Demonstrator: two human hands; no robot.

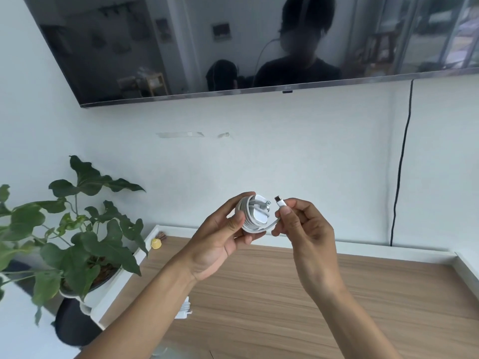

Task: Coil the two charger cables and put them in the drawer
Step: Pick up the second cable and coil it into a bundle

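Note:
My left hand [223, 234] grips a white charger [255, 215] with its cable wound in several turns around the plug body, held up above the wooden top. My right hand [303, 226] pinches the free end of that cable just behind its USB-C connector [279, 200], close to the right of the coil. A second white charger [184, 308] lies on the wooden surface below my left forearm, partly hidden by it. No drawer is visible in this view.
A wooden cabinet top [272, 294] with a white raised rim runs along the wall. A potted green plant [77, 229] stands at the left. A small yellow object [156, 243] sits at the back left corner. A dark television [207, 42] hangs above, and a black cord [401, 164] runs down the wall.

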